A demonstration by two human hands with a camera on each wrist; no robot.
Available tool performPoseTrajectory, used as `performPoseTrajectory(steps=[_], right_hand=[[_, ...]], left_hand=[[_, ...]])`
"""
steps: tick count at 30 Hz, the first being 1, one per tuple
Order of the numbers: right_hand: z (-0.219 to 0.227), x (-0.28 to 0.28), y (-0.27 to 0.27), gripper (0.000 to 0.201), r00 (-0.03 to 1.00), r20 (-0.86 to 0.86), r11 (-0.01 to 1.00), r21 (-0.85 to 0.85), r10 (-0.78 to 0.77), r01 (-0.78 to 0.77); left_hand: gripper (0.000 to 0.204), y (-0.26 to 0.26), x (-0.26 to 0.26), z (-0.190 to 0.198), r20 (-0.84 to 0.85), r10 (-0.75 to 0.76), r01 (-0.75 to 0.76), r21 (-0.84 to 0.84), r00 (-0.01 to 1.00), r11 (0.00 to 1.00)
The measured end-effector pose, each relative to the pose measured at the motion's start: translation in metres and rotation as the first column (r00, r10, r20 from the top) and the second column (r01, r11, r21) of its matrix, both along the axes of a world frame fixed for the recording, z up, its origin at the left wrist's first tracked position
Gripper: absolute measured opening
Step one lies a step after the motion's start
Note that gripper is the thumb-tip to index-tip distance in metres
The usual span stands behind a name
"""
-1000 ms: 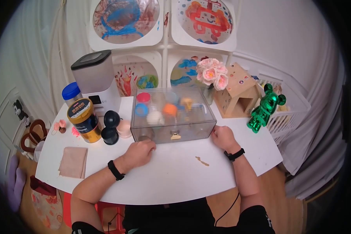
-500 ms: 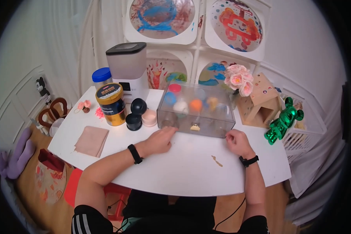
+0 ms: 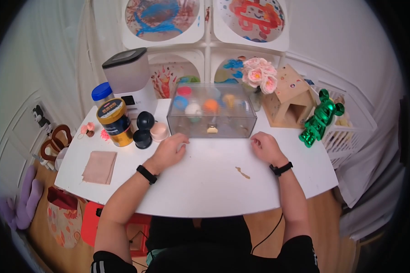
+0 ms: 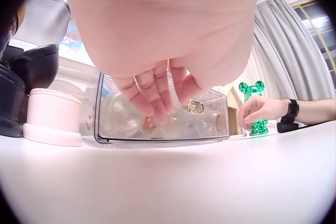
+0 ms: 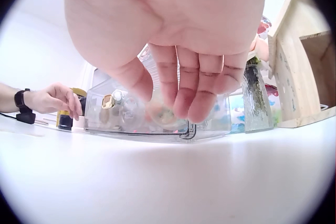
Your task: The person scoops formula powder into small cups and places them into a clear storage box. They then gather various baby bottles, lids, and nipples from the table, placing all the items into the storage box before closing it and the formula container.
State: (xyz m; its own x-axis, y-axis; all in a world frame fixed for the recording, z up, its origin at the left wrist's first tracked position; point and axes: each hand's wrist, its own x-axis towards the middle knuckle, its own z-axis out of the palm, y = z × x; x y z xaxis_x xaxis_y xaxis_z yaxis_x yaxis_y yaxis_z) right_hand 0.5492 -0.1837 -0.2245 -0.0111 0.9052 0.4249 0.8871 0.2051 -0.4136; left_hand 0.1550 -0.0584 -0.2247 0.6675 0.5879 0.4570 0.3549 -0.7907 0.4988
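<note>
A clear grey-tinted drawer box (image 3: 200, 125) with a small gold knob (image 3: 212, 129) stands on the white table. Coloured items show through it, among them an orange one (image 3: 211, 106) and a white one (image 3: 193, 110). My left hand (image 3: 169, 151) is at the table, just in front of the box's near left corner. Close to the near right corner is my right hand (image 3: 267, 148). In both wrist views the fingers (image 4: 152, 92) hang loosely bent in front of the box, and neither palm holds anything.
Left of the box stand black cups (image 3: 142, 139), a pink jar (image 3: 159, 132), a yellow-lidded tub (image 3: 116, 123) and a tall dispenser (image 3: 128, 82). A folded cloth (image 3: 99, 167) lies nearer. On the right are a wooden house (image 3: 287, 98), roses (image 3: 259, 75) and a green bear figure (image 3: 321, 120).
The box now sits farther from me on the table. Both hands, at its front corners before, are now a little apart from it. The head view has also shifted.
</note>
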Motion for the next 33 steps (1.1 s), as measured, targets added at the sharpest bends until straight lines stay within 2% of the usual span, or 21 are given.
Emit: performPoseTrajectory(steps=[1, 5, 7, 10, 14, 16, 19, 21, 24, 26, 28, 29, 32, 33], right_hand=[[0.000, 0.001, 0.001, 0.014, 1.000, -0.001, 1.000, 0.003, -0.017, 0.017], [0.009, -0.006, -0.005, 0.027, 0.995, 0.054, 0.993, -0.088, -0.079, 0.084], [0.014, -0.007, -0.004, 0.034, 0.991, 0.090, 0.978, -0.176, -0.100, 0.115], [0.012, -0.008, -0.001, 0.041, 0.992, 0.049, 0.981, -0.155, -0.113, 0.119], [-0.004, 0.001, 0.003, 0.032, 0.993, 0.077, 0.996, -0.018, -0.088, 0.089], [-0.006, 0.004, 0.006, 0.024, 0.991, 0.124, 0.999, 0.018, -0.050, 0.048], [-0.007, 0.001, 0.006, 0.009, 1.000, 0.003, 0.997, 0.078, -0.025, 0.025], [-0.006, -0.001, 0.005, 0.007, 0.998, -0.029, 0.998, 0.034, -0.056, 0.057], [0.001, -0.010, 0.001, 0.005, 0.996, -0.058, 0.997, -0.051, -0.064, 0.061], [0.003, -0.012, 0.001, 0.005, 0.998, -0.033, 0.995, -0.083, -0.050, 0.047], [0.003, -0.011, 0.000, 0.008, 0.999, 0.030, 0.994, -0.105, -0.029, 0.032], [0.005, -0.015, -0.001, 0.018, 0.999, 0.007, 0.993, -0.108, -0.047, 0.048], [0.011, -0.016, -0.003, 0.028, 0.997, 0.075, 0.981, -0.191, -0.024, 0.038], [0.007, -0.014, -0.002, 0.035, 0.997, 0.079, 0.985, -0.170, -0.007, 0.020]], left_hand=[[0.011, 0.001, 0.002, -0.002, 0.069, -0.022, 0.019, 0.042, 0.997, 0.999], [0.011, -0.003, 0.001, 0.003, 0.103, 0.029, -0.028, -0.013, 0.994, 1.000], [0.012, -0.004, 0.000, 0.004, 0.043, 0.053, -0.052, -0.018, 0.998, 0.998], [0.018, 0.004, -0.002, 0.002, -0.027, 0.020, -0.018, 0.065, 0.999, 0.998], [0.014, 0.011, -0.004, -0.007, -0.112, -0.018, 0.035, 0.153, 0.994, 0.988], [0.006, 0.004, 0.000, -0.006, -0.031, -0.036, 0.039, 0.081, 0.999, 0.996], [0.013, 0.001, 0.003, -0.005, 0.001, -0.104, 0.104, -0.007, 0.995, 0.995], [0.023, 0.003, 0.004, -0.006, 0.009, -0.195, 0.195, -0.001, 0.981, 0.981], [0.021, 0.002, 0.003, 0.001, -0.056, -0.273, 0.276, 0.065, 0.960, 0.959], [0.010, 0.000, 0.004, 0.002, -0.064, -0.289, 0.293, 0.067, 0.955, 0.954], [0.005, -0.001, 0.004, 0.002, -0.115, -0.318, 0.325, 0.053, 0.941, 0.944], [0.008, -0.001, 0.005, -0.002, -0.085, -0.312, 0.318, 0.064, 0.946, 0.946], [0.013, -0.001, 0.003, 0.000, -0.162, -0.243, 0.254, 0.053, 0.956, 0.966], [0.015, -0.001, 0.003, 0.001, -0.168, -0.234, 0.246, 0.055, 0.958, 0.968]])
